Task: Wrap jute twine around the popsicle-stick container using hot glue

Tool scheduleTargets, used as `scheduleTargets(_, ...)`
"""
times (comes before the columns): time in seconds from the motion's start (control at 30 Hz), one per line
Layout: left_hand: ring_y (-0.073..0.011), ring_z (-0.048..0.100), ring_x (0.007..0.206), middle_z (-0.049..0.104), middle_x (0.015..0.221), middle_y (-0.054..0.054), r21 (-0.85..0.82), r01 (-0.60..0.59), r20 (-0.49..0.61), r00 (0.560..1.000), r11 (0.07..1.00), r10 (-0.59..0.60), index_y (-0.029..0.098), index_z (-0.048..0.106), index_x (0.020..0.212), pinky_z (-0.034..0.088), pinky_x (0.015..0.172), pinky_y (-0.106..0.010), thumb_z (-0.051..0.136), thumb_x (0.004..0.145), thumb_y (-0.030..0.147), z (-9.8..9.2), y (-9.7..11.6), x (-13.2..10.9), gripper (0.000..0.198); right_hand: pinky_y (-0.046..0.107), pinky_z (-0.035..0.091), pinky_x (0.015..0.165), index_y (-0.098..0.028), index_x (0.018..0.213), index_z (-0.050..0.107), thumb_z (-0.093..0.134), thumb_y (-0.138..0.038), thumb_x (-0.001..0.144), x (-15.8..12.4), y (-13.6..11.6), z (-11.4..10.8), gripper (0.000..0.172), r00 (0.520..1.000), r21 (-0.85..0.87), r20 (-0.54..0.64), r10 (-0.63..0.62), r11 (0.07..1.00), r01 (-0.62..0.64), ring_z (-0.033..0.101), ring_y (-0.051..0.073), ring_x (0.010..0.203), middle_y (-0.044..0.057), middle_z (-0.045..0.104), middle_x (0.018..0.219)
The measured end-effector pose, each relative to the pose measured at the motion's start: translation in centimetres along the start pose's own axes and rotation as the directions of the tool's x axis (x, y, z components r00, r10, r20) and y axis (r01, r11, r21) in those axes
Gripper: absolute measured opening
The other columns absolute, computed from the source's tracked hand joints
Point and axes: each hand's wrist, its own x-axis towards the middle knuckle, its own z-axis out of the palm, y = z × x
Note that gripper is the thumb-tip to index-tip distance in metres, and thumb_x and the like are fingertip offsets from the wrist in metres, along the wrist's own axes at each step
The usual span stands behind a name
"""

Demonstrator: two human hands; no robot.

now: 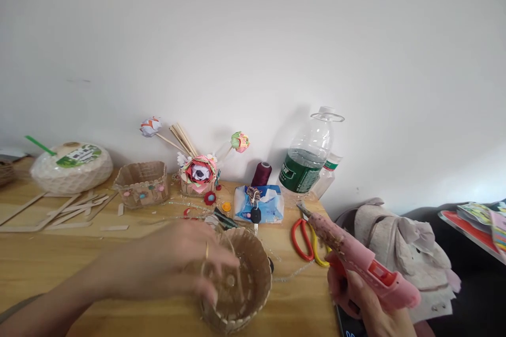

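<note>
My left hand (pixel 190 258) reaches over a small round basket (pixel 263 284) made of brown woven-looking material, its fingers apart above the left rim and the opening. The hand is slightly blurred, and I cannot tell whether its fingers touch the basket. Inside, the clear-looking bottom shows a round mark at its centre. To the right, my right hand (pixel 366 297) is wrapped round the handle of a pink hot glue gun (pixel 361 263), whose stained nozzle end points up and left, over a pair of scissors (pixel 302 239) with red and yellow handles.
Flat wooden sticks (pixel 75 210) lie on the left. Along the wall stand a wrapped coconut (pixel 73 168), a decorated basket (pixel 142 184), paper flowers (pixel 200 172), a maroon thread spool (pixel 262 174), a tissue pack (pixel 241 202) with keys, and a large bottle (pixel 306 160). A pale bag (pixel 395 242) sits right.
</note>
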Motion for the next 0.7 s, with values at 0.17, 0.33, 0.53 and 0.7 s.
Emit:
scheduleTargets(0.17,-0.0169,0.065,0.068,0.072,0.072,0.002,0.271,0.363,-0.034,0.929,0.892,-0.368,0.024,0.07,0.074,0.04,0.063,-0.023,0.051,0.087,0.03,-3.0,-4.7,-0.2,0.024,0.021,0.031,0.034,-0.02,0.097,0.066,0.05,-0.053,0.082,0.9,0.4,-0.2,0.039,0.993,0.014,0.053,-0.102,0.995,0.101,0.038,0.01,0.04,0.0,0.053,0.051)
scheduleTargets(0.33,-0.027,0.064,0.074,0.071,0.075,-0.006,0.295,0.703,-0.541,0.681,0.647,-0.494,0.02,0.066,0.077,0.036,0.057,-0.028,0.046,0.083,0.032,-3.4,-8.6,0.4,0.023,0.021,0.036,0.037,-0.022,0.122,0.058,0.056,-0.051,0.08,2.4,-0.9,0.8,0.052,0.992,0.005,0.108,-0.057,0.998,0.057,0.046,0.013,0.049,0.002,0.058,0.06)
scheduleTargets(0.53,-0.0288,0.064,0.087,0.07,0.096,-0.009,0.196,0.688,-0.653,0.624,0.699,-0.43,0.019,0.062,0.099,0.043,0.066,-0.03,0.047,0.079,0.029,-1.6,-10.2,2.8,0.026,0.022,0.041,0.048,-0.022,0.131,0.049,0.053,-0.046,0.082,3.6,-2.4,2.5,0.055,0.983,0.049,0.173,-0.068,0.997,0.06,0.045,0.013,0.056,0.0,0.052,0.063)
scheduleTargets(0.7,-0.0263,0.064,0.093,0.069,0.107,-0.006,0.098,0.592,-0.658,0.642,0.8,-0.394,0.021,0.059,0.112,0.047,0.076,-0.031,0.051,0.076,0.029,-1.3,-11.1,4.1,0.038,0.026,0.043,0.053,-0.02,0.116,0.059,0.055,-0.046,0.079,3.8,-1.8,2.9,0.045,0.984,0.046,0.175,-0.028,0.999,0.02,0.046,0.014,0.06,0.001,0.053,0.069)
